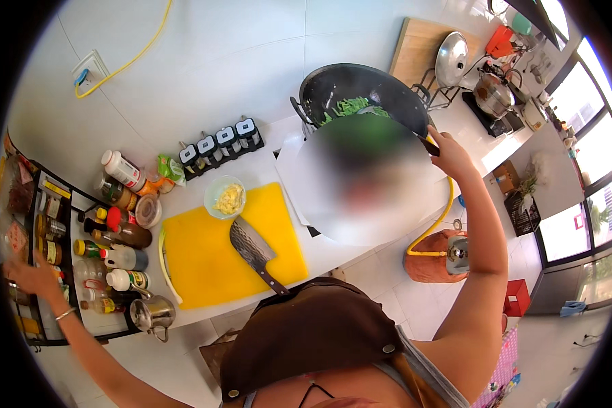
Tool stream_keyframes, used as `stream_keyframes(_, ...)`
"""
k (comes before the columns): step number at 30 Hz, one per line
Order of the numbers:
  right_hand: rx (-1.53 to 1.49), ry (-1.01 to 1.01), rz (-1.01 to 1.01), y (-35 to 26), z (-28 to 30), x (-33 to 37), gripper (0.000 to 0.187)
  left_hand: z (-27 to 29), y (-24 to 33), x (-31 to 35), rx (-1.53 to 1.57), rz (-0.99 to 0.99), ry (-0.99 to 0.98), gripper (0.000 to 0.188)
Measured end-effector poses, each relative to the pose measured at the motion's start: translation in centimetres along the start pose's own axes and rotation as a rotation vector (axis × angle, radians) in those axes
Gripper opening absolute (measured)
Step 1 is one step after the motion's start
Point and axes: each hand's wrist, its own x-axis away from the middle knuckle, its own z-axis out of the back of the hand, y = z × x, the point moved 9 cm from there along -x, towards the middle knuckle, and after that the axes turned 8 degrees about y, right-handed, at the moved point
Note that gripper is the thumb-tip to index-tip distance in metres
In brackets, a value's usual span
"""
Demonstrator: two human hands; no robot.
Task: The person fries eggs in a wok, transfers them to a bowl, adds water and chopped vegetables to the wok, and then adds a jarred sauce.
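My right hand (451,155) is closed round the dark handle of a spatula (428,144) at the right side of a black wok (326,78). Cut green vegetables (350,107) lie in the wok, and a grey metal edge shows among them. A round blurred patch hides the front of the wok and the spatula's shaft. Far to the left, my left hand (34,277) reaches over a black rack (75,197) of jars and bottles. Its fingers look spread, nearest to a small jar (18,294), with no hold on it visible.
A cleaver (251,248) lies on a yellow cutting board (197,262), beside a glass bowl (214,207) of chopped pale yellow pieces and a scallion (166,265). Seasoning boxes (224,141) stand along the wall. A yellow hose (449,217) runs to a gas cylinder (435,257) on the floor.
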Motion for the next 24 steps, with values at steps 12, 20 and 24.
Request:
stream_keyframes(12,0.171,-0.124,0.154,-2.5,12.2,0.8,0.028,19.7,32.8,37.2,0.668,-0.154,-1.710,0.116)
stream_keyframes(20,0.215,0.008,0.345,-5.5,6.3,-5.2,0.019,22.8,34.6,39.0,0.607,-0.158,-1.737,0.131)
stream_keyframes(24,0.287,0.027,0.255,-4.7,4.6,-10.8,0.026,22.4,34.2,38.5,0.651,-0.141,-1.709,0.130)
